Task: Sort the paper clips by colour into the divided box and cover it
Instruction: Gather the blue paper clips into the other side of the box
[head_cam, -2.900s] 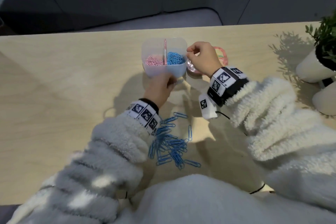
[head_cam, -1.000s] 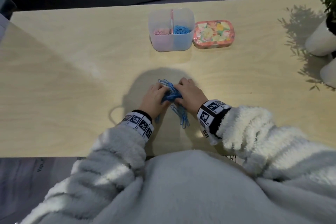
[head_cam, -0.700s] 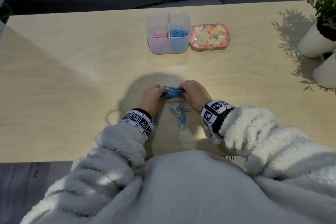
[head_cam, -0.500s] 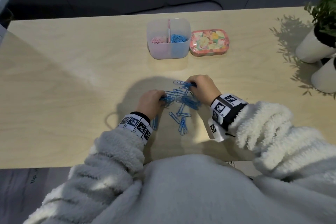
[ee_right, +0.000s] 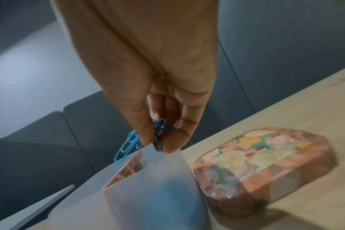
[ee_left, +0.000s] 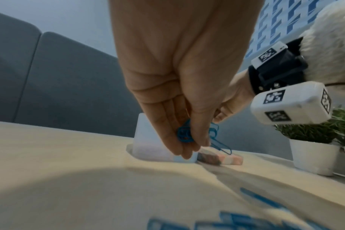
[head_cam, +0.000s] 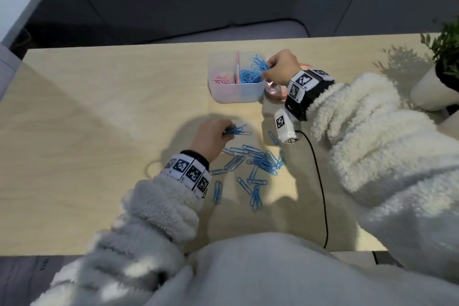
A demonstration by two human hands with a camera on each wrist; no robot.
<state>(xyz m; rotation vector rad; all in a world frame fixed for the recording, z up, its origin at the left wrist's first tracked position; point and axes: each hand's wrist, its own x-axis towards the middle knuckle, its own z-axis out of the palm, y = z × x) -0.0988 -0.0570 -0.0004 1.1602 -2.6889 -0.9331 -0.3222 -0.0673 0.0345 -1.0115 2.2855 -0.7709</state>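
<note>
The right hand [head_cam: 282, 67] pinches a tangled bunch of blue clips [head_cam: 259, 63] over the right compartment of the translucent divided box [head_cam: 236, 94], and hides most of the flowered lid [ee_right: 266, 163] lying just right of the box on the worktop [head_cam: 99, 156]. The left hand [head_cam: 211, 136] grasps a few blue clips [head_cam: 237, 130] low over the worktop, their long axes pointing right. Pink clips [head_cam: 222, 79] fill the box's left compartment, blue ones [head_cam: 249, 76] the right, a pink divider [head_cam: 237, 67] between. Loose blue clips [head_cam: 255, 164] lie scattered at all angles near the person, some blurred in the left wrist view. A potted plant [head_cam: 444, 72] is cut off at right.
</note>
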